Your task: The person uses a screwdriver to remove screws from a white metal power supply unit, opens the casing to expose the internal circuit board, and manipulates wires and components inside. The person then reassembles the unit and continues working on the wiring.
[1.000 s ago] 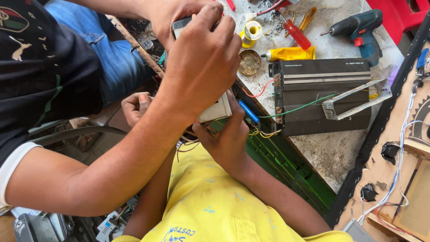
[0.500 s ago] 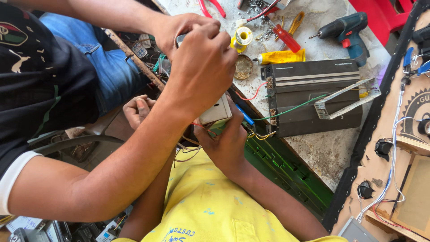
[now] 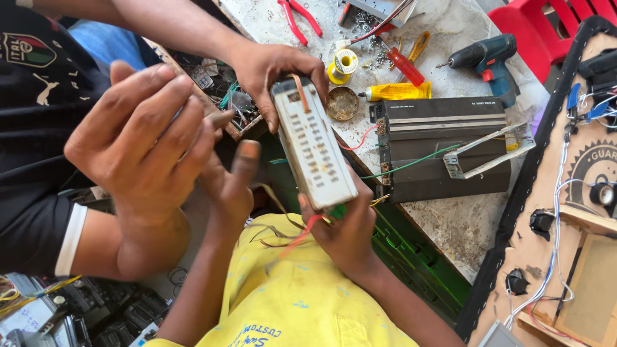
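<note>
Head view: the right hand's (image 3: 344, 228) fingers are curling round the near end of the box (image 3: 315, 148), thumb pressing on one edge and fingertips wrapping the other, so they are pinching it firmly. The box, a pale slotted metal case, is hanging in the air between two people, running up and away from those fingers. At its far end a co-worker's hand (image 3: 273, 64) is clamping the case from above.

Just left of the gripping fingers, the left hand (image 3: 231, 186) is standing open, fingers loosely spread, thumb pointing up, close to the case but not touching it. Further left, the co-worker's other hand (image 3: 141, 141) is hovering, fingers relaxed and slightly bent.

Loose wires (image 3: 299, 238) are trailing from the near end, right under the right fingertips. I'd judge those to be the weak point: with two people holding opposite ends, a tug or twist from either could snag the wires or pull one free, and the case could slip out of the one-handed pinch.

Both forearms are rising from the yellow shirt (image 3: 308, 302), the right wrist bending back under the case. Right of the fingers, on the table (image 3: 463, 225), a black amplifier (image 3: 443, 148) and a drill (image 3: 482, 61) are lying.
</note>
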